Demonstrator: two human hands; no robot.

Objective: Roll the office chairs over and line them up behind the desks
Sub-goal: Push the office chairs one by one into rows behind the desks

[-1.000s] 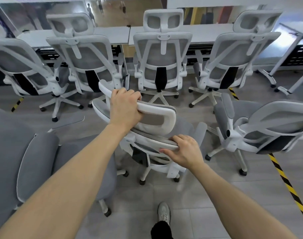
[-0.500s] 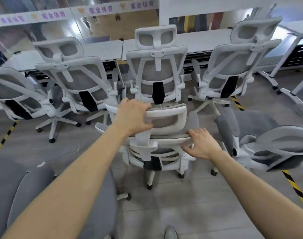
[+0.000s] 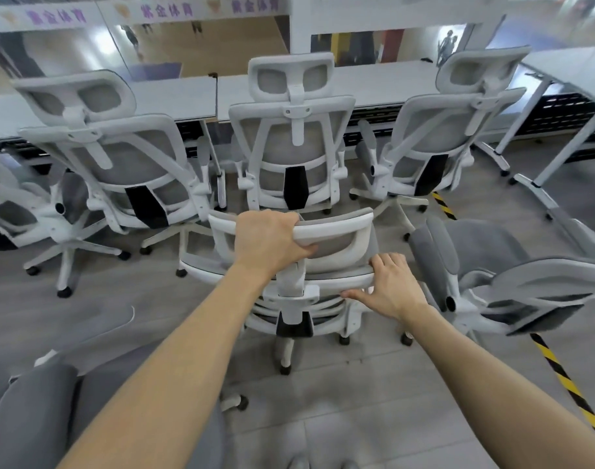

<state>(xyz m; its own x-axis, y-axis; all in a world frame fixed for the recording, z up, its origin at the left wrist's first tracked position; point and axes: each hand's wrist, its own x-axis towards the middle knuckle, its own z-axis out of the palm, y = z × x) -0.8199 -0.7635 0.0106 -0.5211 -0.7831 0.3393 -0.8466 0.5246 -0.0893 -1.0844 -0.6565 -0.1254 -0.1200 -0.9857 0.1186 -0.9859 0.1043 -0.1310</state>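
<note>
A white-framed grey mesh office chair (image 3: 336,292) stands right in front of me, its back toward me. My left hand (image 3: 267,242) grips the top of its headrest (image 3: 340,231), fingers curled over the rim. My right hand (image 3: 391,286) holds the upper edge of its backrest on the right, thumb underneath. Three matching chairs stand in a row behind the long white desks (image 3: 174,96): a left one (image 3: 120,164), a middle one (image 3: 292,154) and a right one (image 3: 434,140). The held chair sits just behind the middle one.
Another chair (image 3: 512,282) stands close on the right, turned sideways. A grey chair seat (image 3: 35,411) fills the lower left. A further chair (image 3: 5,204) shows at the far left edge. Yellow-black tape (image 3: 566,384) runs along the grey floor at right. A desk leg frame (image 3: 539,184) stands far right.
The chair has rolled forward toward the row and turned until its back faces me squarely. Both hands kept their hold on headrest and backrest. The view has tilted up.
</note>
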